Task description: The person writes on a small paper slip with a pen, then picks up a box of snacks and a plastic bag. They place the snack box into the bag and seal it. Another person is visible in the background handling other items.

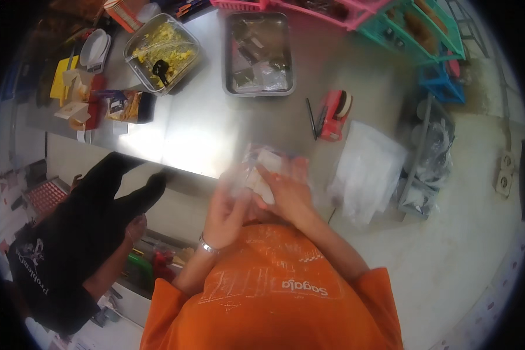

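Note:
Both hands meet in front of my orange shirt, at the near edge of a stainless-steel table (pixel 197 131). My left hand (pixel 227 212), with a metal band at its wrist, grips the side of a clear plastic bag (pixel 251 153). In my right hand (pixel 288 194) is a pale, blocky piece (pixel 260 186), its fingers pressing on it at the bag. Another pale piece (pixel 269 161) lies just beyond, seemingly inside the plastic. Blur hides the bag's mouth and the lower fingers. Something red and orange (pixel 301 168) shows behind my right hand.
Ahead stands a metal tray (pixel 227 57) of flat packets. A red tape dispenser (pixel 331 120), a pen (pixel 310 118) and stacked clear bags (pixel 365 168) lie to the right. Leftward are a tub (pixel 192 37) of yellow food and a person in black (pixel 70 245).

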A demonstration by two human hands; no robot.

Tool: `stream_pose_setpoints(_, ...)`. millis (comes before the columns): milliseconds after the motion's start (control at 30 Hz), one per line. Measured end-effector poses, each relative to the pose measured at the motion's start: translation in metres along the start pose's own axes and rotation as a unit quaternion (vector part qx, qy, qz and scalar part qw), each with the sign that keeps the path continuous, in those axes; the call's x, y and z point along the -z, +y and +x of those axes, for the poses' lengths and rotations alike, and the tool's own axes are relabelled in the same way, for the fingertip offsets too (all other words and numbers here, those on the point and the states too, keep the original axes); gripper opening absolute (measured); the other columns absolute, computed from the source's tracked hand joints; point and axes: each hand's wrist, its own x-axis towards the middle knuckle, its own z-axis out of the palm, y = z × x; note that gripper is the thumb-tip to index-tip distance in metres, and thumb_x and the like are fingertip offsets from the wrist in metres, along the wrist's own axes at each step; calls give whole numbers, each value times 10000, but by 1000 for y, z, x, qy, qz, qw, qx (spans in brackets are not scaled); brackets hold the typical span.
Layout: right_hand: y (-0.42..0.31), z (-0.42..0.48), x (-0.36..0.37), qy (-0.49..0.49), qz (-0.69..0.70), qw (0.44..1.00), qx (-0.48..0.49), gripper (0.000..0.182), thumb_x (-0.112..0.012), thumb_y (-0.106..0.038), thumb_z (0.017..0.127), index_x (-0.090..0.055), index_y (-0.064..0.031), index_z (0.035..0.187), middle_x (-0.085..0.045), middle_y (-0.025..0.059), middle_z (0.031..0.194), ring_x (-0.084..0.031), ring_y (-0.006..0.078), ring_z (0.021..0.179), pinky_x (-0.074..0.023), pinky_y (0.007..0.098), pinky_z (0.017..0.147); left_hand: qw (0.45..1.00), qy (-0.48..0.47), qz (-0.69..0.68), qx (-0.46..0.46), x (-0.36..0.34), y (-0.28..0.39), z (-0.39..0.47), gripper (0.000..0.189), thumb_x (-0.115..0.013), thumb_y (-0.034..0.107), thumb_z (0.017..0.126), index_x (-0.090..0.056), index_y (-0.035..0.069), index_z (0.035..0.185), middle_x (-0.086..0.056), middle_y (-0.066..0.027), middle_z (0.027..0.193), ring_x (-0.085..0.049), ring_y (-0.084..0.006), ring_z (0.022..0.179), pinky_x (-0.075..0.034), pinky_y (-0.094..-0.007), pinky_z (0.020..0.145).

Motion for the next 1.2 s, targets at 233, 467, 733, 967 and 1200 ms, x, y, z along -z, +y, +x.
stream_pose_setpoints(233,-4,8,6,71,81,994,29,842,-829,-367,629,-485,-197,1377,-472,218,1312,-435,366,1233,-342,522,996,999,-27,19,-37,-8,30,-14,550,-469,49,973,-211,42,1459,-653,-106,779,-526,-82,596,-439,-215,568)
stream_pose_setpoints(467,82,-68,3,74,106,949,-289,530,-739,-250,748,-561,-44,1203,-612,203,1132,-611,355,966,-476,427,860,1000,-28,6,-13,8,37,-21,512,-480,41,958,-276,30,1427,-643,-99,747,-531,-95,576,-443,-222,572)
stream_pose_setpoints(733,19,-67,82,47,676,733,-60,380,-596,-78,889,-494,19,1242,-656,112,924,-660,242,872,-518,352,893,966,-141,210,-50,-1,57,-21,487,-552,116,946,-371,66,1395,-645,-113,882,-620,-171,702,-471,-296,607)
stream_pose_setpoints(967,-22,-49,52,30,619,777,-113,265,-582,-60,905,-466,-28,1142,-615,71,955,-617,164,866,-518,300,728,830,-299,425,-202,-2,57,-6,600,-687,294,869,-460,33,1359,-622,-200,1165,-622,-338,1080,-486,-406,933)
stream_pose_setpoints(1200,-35,-51,74,-31,554,827,-88,162,-584,-102,931,-540,-14,1060,-628,133,917,-638,271,790,-507,329,691,854,-154,383,-317,7,-69,56,458,-667,301,865,-571,25,1218,-553,-177,1271,-461,-336,1274,-313,-477,1119)
